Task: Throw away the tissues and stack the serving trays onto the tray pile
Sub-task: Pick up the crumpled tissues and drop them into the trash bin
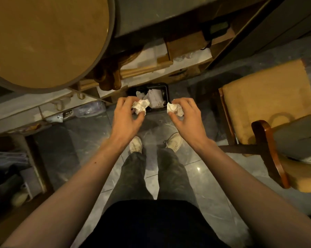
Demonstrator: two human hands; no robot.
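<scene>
My left hand [127,114] pinches a crumpled white tissue [140,106] between thumb and fingers, right over the near edge of a small black waste bin [166,90] on the floor. My right hand [186,115] grips a second crumpled tissue [174,109] just right of the bin's near right corner. White paper waste lies inside the bin. No serving trays show clearly in this view.
A round wooden tabletop [43,38] fills the upper left. Low shelves [151,61] with boxes and paper run behind the bin. A wooden armchair with a yellow cushion [267,97] stands at the right. My feet stand on the grey tiled floor [76,144].
</scene>
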